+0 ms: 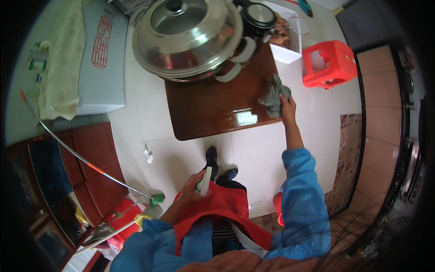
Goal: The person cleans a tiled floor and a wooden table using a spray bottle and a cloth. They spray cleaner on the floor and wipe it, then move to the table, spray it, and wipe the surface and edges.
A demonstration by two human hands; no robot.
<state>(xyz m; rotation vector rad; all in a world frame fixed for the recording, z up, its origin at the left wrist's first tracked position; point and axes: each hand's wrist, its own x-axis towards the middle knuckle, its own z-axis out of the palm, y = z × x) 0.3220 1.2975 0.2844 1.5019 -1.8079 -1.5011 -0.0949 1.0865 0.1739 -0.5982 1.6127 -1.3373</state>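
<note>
My right hand (pixel 288 103) grips a grey-green cloth (pixel 272 98), which lies bunched on the right edge of the dark brown wooden table (pixel 210 108). Close to my body, over the red apron (pixel 221 200), my left hand (pixel 194 188) is closed around a spray bottle with a white trigger head (pixel 204 182); most of the bottle is hidden by the hand. A large steel pot with a domed glass-and-metal lid (pixel 187 40) stands on the far part of the table. Light reflects off the tabletop near its front edge.
Beyond the table's right corner are a black pan (pixel 260 17) and a white box (pixel 287 54) with brown lumps. A red plastic stool (pixel 346 64) lies tipped at the right. A grey cabinet (pixel 105 78), a long metal pole (pixel 73 151) and wooden cupboards (pixel 98 170) are at the left.
</note>
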